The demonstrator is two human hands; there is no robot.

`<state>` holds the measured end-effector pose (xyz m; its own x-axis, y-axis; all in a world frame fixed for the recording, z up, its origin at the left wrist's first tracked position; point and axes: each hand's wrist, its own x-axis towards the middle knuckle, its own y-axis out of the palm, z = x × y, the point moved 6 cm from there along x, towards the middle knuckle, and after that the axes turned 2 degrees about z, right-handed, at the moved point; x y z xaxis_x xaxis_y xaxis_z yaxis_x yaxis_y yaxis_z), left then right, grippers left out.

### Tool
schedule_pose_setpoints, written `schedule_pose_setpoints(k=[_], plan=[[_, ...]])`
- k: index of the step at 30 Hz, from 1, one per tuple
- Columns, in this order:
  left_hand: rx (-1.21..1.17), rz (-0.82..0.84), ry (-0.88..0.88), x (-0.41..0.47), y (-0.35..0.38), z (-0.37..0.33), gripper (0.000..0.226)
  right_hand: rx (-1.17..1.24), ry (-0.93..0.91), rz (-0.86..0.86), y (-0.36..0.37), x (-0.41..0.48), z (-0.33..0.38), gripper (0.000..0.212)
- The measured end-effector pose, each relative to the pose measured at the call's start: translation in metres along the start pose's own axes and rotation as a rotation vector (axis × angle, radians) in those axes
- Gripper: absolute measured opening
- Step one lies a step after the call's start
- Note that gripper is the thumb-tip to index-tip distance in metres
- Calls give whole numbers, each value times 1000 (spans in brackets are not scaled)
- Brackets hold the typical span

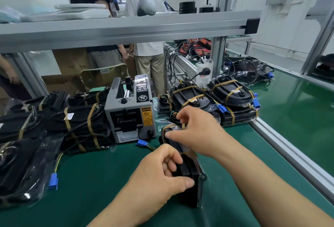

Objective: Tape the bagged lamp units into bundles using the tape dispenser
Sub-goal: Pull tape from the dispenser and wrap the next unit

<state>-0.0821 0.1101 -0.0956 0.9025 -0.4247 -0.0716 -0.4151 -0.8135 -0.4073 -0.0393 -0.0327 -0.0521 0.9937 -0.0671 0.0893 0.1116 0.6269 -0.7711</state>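
Bagged lamp units (188, 174) on green mat (101, 181), gripped by left hand (159, 178) and right hand (198, 131); aluminium-framed workbench (144, 28).

The worker's left hand (159, 174) and right hand (195, 129) are bare, and both forearms are uncovered as far as they show. The left thumbnail is short and plain.

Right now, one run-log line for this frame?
left hand: grips near end of black bagged lamp-unit bundle | right hand: holds far end at tan tape strip | grey box-shaped tape dispenser: behind bundle
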Motion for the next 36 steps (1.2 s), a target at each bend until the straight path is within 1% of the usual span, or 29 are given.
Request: schedule_pose_setpoints(k=[1, 3, 5, 7, 10, 13, 15, 16, 17, 20, 21, 22, 24, 26, 33, 36], plan=[[-9, 3, -9, 1, 0, 1, 38, -126, -34, 20, 5, 8, 8, 48], [-15, 7, -22, 1, 0, 3, 41, -286, -84, 21, 12, 21, 17, 37], [-16, 16, -23, 2, -1, 4, 42, -364, -113, 22, 13, 30, 18, 22], [-9, 29, -20, 2, -2, 5, 43, -391, -119, 39, 13, 35, 16, 18], [6, 31, -19, 2, -3, 5, 40, -344, -71, 71, 14, 37, 9, 21], [-25, 75, -22, 1, -2, 4, 37, -219, -29, 93, 17, 35, -1, 23], [-118, 144, -16, 0, -4, 3, 33, -118, 0, 84, 19, 34, -8, 23], [-196, 137, -22, 2, -9, 4, 30, -81, 14, 75, 19, 33, -12, 24], [-291, 67, -48, 7, -18, 9, 27, -51, 27, 67, 19, 33, -16, 24], [-626, -366, -236, 34, -61, 45, 21, 2, 48, 57, 16, 34, -23, 24], [-717, -478, -307, 43, -73, 57, 19, 6, 47, 55, 16, 34, -24, 24], [-797, -547, -368, 52, -81, 66, 17, 12, 43, 53, 15, 34, -24, 25], [-918, -594, -445, 67, -87, 77, 17, 29, 34, 52, 16, 32, -22, 26], [-961, -614, -470, 77, -89, 82, 18, 32, 29, 53, 17, 30, -20, 27], [-1042, -701, -472, 95, -92, 76, 14, 48, 3, 50, 21, 34, -17, 26], [-1070, -759, -456, 98, -92, 75, 18, 56, 8, 45, 21, 34, -18, 26]])
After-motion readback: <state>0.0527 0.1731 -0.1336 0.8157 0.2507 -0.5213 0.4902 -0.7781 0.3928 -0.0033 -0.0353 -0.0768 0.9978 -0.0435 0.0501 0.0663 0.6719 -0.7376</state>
